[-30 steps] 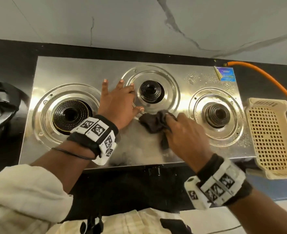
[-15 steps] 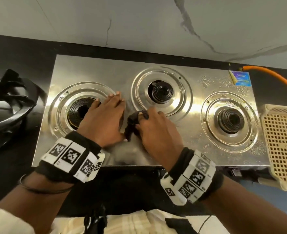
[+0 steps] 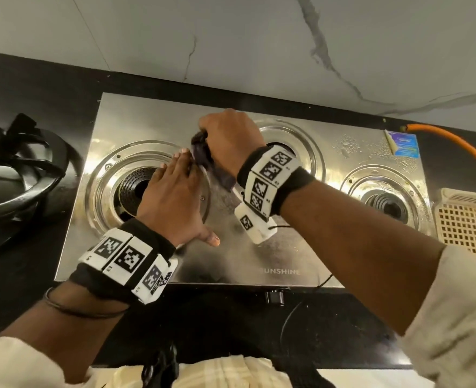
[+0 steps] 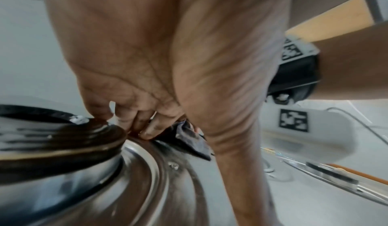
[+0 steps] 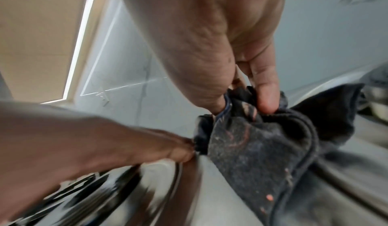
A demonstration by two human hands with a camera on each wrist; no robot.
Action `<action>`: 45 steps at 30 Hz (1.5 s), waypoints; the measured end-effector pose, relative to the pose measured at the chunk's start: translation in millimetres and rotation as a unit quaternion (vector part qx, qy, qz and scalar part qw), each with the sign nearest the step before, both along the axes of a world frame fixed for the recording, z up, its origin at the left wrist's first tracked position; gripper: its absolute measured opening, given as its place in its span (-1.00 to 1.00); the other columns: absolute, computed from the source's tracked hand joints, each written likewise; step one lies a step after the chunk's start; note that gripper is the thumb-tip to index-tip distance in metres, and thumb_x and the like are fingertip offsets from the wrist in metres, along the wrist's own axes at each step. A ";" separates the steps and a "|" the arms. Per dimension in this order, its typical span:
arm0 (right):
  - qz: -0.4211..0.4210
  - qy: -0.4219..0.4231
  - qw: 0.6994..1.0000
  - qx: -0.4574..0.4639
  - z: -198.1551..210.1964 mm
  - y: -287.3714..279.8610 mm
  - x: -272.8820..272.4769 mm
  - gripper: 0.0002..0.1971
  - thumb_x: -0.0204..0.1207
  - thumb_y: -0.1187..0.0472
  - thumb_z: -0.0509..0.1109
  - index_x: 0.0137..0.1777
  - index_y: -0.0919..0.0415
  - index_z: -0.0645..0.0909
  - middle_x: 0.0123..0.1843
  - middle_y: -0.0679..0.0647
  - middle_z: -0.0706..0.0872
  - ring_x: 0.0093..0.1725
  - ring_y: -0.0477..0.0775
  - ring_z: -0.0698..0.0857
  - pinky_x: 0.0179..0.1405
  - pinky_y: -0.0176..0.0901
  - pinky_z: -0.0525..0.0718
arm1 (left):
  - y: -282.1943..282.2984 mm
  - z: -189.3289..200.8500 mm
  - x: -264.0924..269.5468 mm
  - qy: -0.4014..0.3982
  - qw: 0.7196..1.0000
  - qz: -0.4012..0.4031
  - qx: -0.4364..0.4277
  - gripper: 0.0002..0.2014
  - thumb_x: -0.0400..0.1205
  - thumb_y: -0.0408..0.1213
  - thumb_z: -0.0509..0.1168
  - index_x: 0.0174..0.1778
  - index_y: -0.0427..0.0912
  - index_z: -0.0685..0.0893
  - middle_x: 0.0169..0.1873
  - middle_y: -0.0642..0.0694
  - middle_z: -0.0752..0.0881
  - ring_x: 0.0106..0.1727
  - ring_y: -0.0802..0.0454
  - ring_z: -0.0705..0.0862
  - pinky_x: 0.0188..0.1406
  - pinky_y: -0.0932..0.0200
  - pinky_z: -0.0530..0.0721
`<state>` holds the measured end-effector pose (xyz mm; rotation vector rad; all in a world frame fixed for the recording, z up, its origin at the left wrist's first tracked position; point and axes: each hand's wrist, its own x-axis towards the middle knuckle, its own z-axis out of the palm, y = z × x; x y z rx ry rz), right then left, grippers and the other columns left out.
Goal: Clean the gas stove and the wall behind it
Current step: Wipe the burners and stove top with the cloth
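Note:
A steel three-burner gas stove lies on a black counter below a grey marbled wall. My right hand grips a dark cloth and rubs it on the steel between the left burner and the middle burner, which the wrist mostly hides. In the right wrist view the fingers curl round the bunched cloth. My left hand rests flat on the left burner's ring, fingers straight, fingertips touching the cloth's edge.
Black pan supports are stacked on the counter at the left. A cream perforated basket stands at the right edge. An orange gas hose runs from the stove's back right corner. Water droplets lie near the right burner.
My right hand has slid the cloth from the front middle of the stove towards the back, between the left and middle burners. The left hand has shifted onto the left burner's ring.

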<state>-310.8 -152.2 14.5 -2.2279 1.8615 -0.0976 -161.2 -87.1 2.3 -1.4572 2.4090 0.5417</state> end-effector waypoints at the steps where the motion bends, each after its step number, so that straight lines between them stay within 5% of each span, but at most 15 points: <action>1: -0.009 0.014 1.000 -0.003 0.2 -8.3 -3.2 -0.80 0.81 0.09 0.26 0.13 0.12 0.70 -0.11 0.03 0.67 -0.07 0.10 0.71 -0.11 -0.10 0.55 | 0.2 1.7 -0.8 -0.009 1.000 0.000 0.004 0.57 0.12 0.51 0.59 0.82 -0.25 -0.11 0.84 -0.24 -0.08 0.85 -0.18 -0.07 0.83 -0.22 0.04; 9: -0.044 0.074 0.996 0.007 6.0 -35.7 -21.6 -0.71 0.80 0.19 0.22 0.35 0.13 0.72 0.19 0.17 0.78 0.20 0.28 0.76 0.03 0.02 0.66 | 1.3 8.8 -5.2 -0.036 0.999 0.001 -0.001 0.54 0.10 0.54 0.57 0.81 -0.29 0.00 0.83 -0.26 -0.06 0.85 -0.20 -0.05 0.83 -0.20 -0.03; 14: -0.014 0.013 1.000 -0.019 -7.0 39.5 -10.1 -0.79 0.75 0.05 0.39 0.29 0.03 0.75 0.07 0.11 0.76 0.01 0.14 0.77 -0.03 -0.04 0.78 | 0.9 6.2 -2.0 -0.021 1.000 0.010 -0.001 0.49 0.14 0.53 0.57 0.81 -0.24 0.03 0.84 -0.23 -0.04 0.85 -0.18 -0.06 0.82 -0.27 -0.03; 19: 0.003 0.011 1.000 0.002 -14.7 116.0 -5.3 -0.70 0.69 0.05 0.48 0.37 0.09 0.72 0.18 0.16 0.73 0.12 0.17 0.71 0.03 0.06 0.82 | 0.7 2.1 0.0 0.017 1.000 0.017 0.001 0.34 0.08 0.51 0.61 0.69 -0.15 0.30 0.81 -0.20 0.11 0.85 -0.18 0.01 0.80 -0.36 0.04; 25: 0.003 -0.070 0.995 0.071 -12.5 151.5 -36.5 -0.71 0.74 0.11 0.42 0.42 -0.03 0.72 0.21 0.04 0.71 0.16 0.07 0.67 0.11 0.11 0.79 | 0.3 5.4 -4.1 0.005 1.000 0.015 0.008 0.33 0.21 0.33 0.64 0.77 -0.17 0.10 0.80 -0.23 0.03 0.85 -0.19 -0.05 0.75 -0.53 -0.09; 29: -0.099 -0.212 0.972 -0.018 13.2 153.6 -87.2 -0.66 0.68 0.30 0.44 0.35 -0.07 0.78 0.17 -0.05 0.79 0.12 -0.05 0.76 0.11 -0.02 0.80 | -7.1 9.6 -15.1 0.032 0.998 0.003 0.055 0.37 0.26 0.44 0.59 0.82 -0.06 -0.04 0.83 -0.16 -0.14 0.85 -0.18 -0.20 0.64 -0.64 -0.30; 34: -0.160 -0.121 0.976 -0.089 19.3 114.0 -133.4 -0.64 0.74 0.34 0.30 0.41 0.04 0.76 0.25 0.11 0.74 0.03 0.02 0.74 -0.02 -0.62 0.55 | -32.5 6.8 -62.9 0.118 0.993 0.006 0.030 0.19 0.41 0.43 0.51 0.83 0.04 0.05 0.85 -0.06 0.01 0.86 -0.12 -0.12 0.67 -0.63 -0.27; 38: -0.115 -0.107 0.986 -0.052 -14.5 80.3 -123.6 -0.69 0.70 0.12 0.28 0.27 0.05 0.82 0.16 0.08 0.79 0.10 0.09 0.74 0.20 -0.12 0.72 | -44.5 -14.4 -97.0 0.094 0.994 -0.044 -0.018 0.00 0.45 0.42 0.47 0.74 0.05 0.32 0.81 -0.04 0.18 0.85 -0.12 0.02 0.63 -0.72 -0.21; 41: -0.124 -0.091 0.985 -0.082 -26.1 71.7 -111.6 -0.65 0.71 -0.15 0.27 0.08 0.04 0.79 0.02 -0.01 0.77 0.00 0.01 0.69 0.20 -0.02 0.67 | -43.2 -23.5 -103.9 0.067 0.994 -0.059 -0.057 -0.07 0.50 0.46 0.39 0.74 0.12 0.32 0.80 0.03 0.21 0.84 -0.11 0.03 0.62 -0.73 -0.19; 45: -0.117 -0.070 0.985 -0.109 -32.4 75.4 -108.0 -0.85 0.69 0.07 0.33 0.07 0.07 0.71 0.08 0.04 0.78 0.05 0.09 0.70 0.30 0.05 0.64 | -40.0 -30.9 -101.1 0.049 0.993 -0.060 -0.086 -0.02 0.48 0.61 0.23 0.75 0.16 0.30 0.81 0.07 0.19 0.85 -0.15 -0.01 0.58 -0.77 -0.24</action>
